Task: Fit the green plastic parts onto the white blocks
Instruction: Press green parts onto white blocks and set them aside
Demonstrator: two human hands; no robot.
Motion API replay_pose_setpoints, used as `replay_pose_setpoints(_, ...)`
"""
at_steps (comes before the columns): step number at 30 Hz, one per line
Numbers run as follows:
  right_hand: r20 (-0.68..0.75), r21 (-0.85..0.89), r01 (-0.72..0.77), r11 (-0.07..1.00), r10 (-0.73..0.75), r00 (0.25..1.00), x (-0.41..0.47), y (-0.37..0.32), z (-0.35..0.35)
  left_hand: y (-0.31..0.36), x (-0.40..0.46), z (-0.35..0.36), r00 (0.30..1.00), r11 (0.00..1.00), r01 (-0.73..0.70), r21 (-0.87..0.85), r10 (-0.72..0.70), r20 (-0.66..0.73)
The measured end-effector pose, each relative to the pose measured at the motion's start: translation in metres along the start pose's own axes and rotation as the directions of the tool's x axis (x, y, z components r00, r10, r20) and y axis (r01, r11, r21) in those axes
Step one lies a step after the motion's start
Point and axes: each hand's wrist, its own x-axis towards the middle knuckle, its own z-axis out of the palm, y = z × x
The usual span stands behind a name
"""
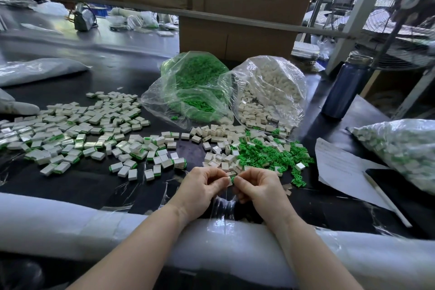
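Observation:
My left hand (200, 186) pinches a small white block (228, 181) just above the table's near edge. Against that block's right side, my right hand (255, 185) pinches a green plastic part (232, 179). A loose heap of green parts (266, 153) lies just beyond my right hand, mixed with loose white blocks (216, 134). Behind them stand an open clear bag of green parts (193, 85) and an open clear bag of white blocks (270, 92). Fitted white-and-green blocks (77, 129) spread over the left of the black table (98, 183).
A dark blue bottle (346, 87) stands at the right. A sheet of paper (341, 167) with a pen (386, 198) lies near a filled bag of fitted blocks (404, 148). White foam padding (70, 223) lines the near edge. Cardboard boxes (235, 37) rise behind the bags.

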Motion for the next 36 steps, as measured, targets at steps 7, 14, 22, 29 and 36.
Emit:
replay_pose_setpoints(7,0.061,-0.119,-0.005,0.993,0.012,0.998,-0.0009,-0.0033,-0.0017,-0.0013,-0.0016,-0.0002,0.999,0.995,-0.025,0.098,0.023,0.022)
replay_pose_setpoints(14,0.072,-0.127,-0.022,0.992,0.031,0.997,-0.002,-0.0038,-0.003,-0.002,-0.0015,0.0016,0.998,0.982,-0.067,0.179,0.064,0.018)
replay_pose_setpoints(22,0.098,-0.14,-0.02,0.99,0.034,0.995,-0.0023,-0.0046,-0.0041,0.0005,-0.0017,0.002,0.998,0.985,-0.057,0.162,0.051,0.04)
replay_pose_setpoints(29,0.111,-0.182,-0.014,0.983,0.034,0.993,-0.0023,-0.0043,-0.0047,0.0029,-0.0024,0.002,0.987,0.942,-0.163,0.295,0.153,0.054)
replay_pose_setpoints(36,0.133,-0.192,-0.011,0.981,0.037,0.99,-0.0039,-0.0048,-0.0068,0.004,-0.0031,0.0019,0.985,0.932,-0.175,0.318,0.163,0.064)
